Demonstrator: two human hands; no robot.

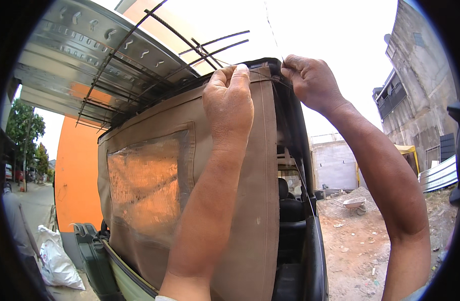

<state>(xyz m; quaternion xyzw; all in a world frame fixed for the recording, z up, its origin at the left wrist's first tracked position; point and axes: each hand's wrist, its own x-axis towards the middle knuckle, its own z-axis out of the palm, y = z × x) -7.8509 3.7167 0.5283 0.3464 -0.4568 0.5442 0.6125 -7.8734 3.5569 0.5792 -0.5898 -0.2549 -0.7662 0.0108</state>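
Observation:
Both my hands are raised at the top rear corner of a vehicle's brown canvas cover (255, 165). My left hand (229, 103), in front of the cover's upper edge, is closed in a pinch beside the ends of dark steel rebar rods (177, 34). My right hand (313, 83) is closed just right of the black roof corner (274, 63), pinching a thin wire (271, 27) that rises above it. A fine dark strand, seemingly the same wire, stretches between the two hands. Its ends are hard to make out.
Ribbed metal decking sheets (89, 37) overhang the roof at left. Below them stand an orange wall (74, 175), a green jerrycan (89, 256) and a white sack (59, 261). A person's sleeve (14, 215) shows at far left. At right, a wheelbarrow (354, 202) stands on rubble-strewn ground.

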